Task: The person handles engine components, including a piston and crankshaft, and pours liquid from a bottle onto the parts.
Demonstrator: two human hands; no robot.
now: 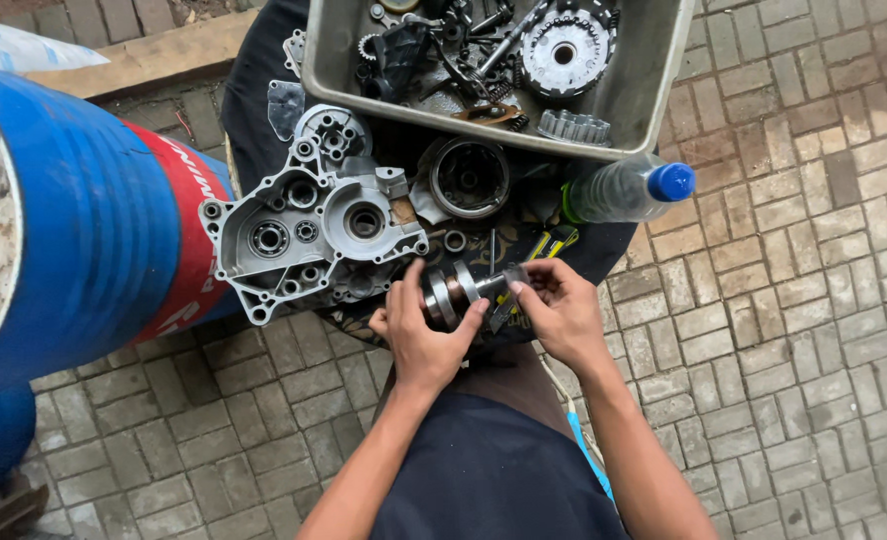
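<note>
My left hand [419, 335] grips a steel crankshaft [451, 289] with round webs, held just above my lap. My right hand [562, 312] pinches a small metal piece [516, 275] at the shaft's right end, fingers closed on it. Directly beyond my hands lies a grey aluminium engine crankcase half [309, 232] with bearing holes, resting on a dark cloth [254, 120]. A round rotor housing [470, 178] sits to the right of the case.
A grey metal tray [644, 95] holds a clutch basket [564, 48], gears and several small parts. A clear plastic bottle with a blue cap [629, 188] lies beside it. A blue drum [84, 230] lies at left. Brick paving [794, 300] surrounds everything.
</note>
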